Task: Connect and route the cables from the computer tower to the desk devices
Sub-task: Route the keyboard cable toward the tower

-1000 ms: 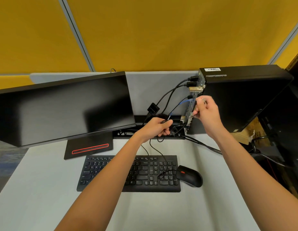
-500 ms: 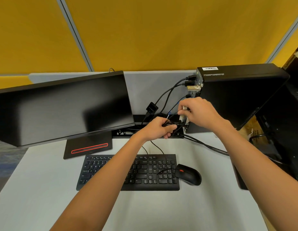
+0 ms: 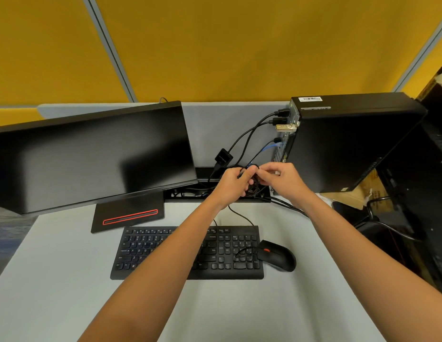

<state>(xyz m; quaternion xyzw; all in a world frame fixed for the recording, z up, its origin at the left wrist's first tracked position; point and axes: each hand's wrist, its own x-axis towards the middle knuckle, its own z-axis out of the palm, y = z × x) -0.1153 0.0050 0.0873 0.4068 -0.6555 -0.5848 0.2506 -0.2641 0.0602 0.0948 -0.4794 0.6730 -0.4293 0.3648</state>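
Both hands meet at the far desk edge: the left hand (image 3: pixel 233 182) grips a black cable bundle (image 3: pixel 252 186) and the right hand (image 3: pixel 283 177) pinches it, just left of the computer tower (image 3: pixel 350 144). Nearer, the keyboard (image 3: pixel 230 257) and mouse (image 3: pixel 276 258) leave open grey desk (image 3: pixel 54 280); yellow partition panels (image 3: pixel 239 45) stand behind.

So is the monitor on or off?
It looks off: the monitor screen is uniformly dark, showing only faint reflections. Standby cannot be ruled out.
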